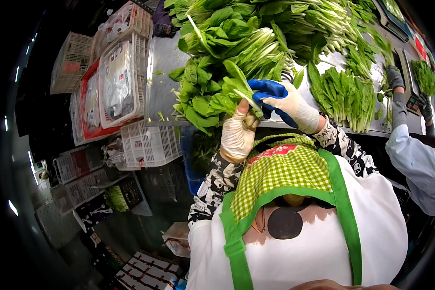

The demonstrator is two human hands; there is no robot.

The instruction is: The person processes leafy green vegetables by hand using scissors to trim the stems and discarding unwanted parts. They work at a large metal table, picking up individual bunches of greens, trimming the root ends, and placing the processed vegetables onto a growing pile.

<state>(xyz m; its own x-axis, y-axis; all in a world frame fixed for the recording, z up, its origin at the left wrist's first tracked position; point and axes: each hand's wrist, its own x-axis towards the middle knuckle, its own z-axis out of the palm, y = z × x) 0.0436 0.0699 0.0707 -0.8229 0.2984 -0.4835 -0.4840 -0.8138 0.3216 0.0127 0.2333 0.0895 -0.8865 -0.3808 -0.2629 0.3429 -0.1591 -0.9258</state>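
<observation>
My left hand (240,135), in a pale, stained glove with the thumb bare, grips the stem end of a leafy green (235,85) just above the table's near edge. My right hand (284,103), in a white knit glove with blue-coated fingers, touches the same stem from the right, its fingers curled around the stem. Loose greens (201,105) lie just behind and to the left of the left hand. A big heap of leafy greens with pale stems (261,50) rises beyond both hands. To the right a row of greens (344,94) lies on the metal table (163,87).
At left stand plastic crates (121,79) with plastic-wrapped contents and a white basket (152,145). A blue bin (192,159) holding leaves is below the table edge. At right, a co-worker's gloved hands (396,78) are beside scales and a bunch of greens (424,77).
</observation>
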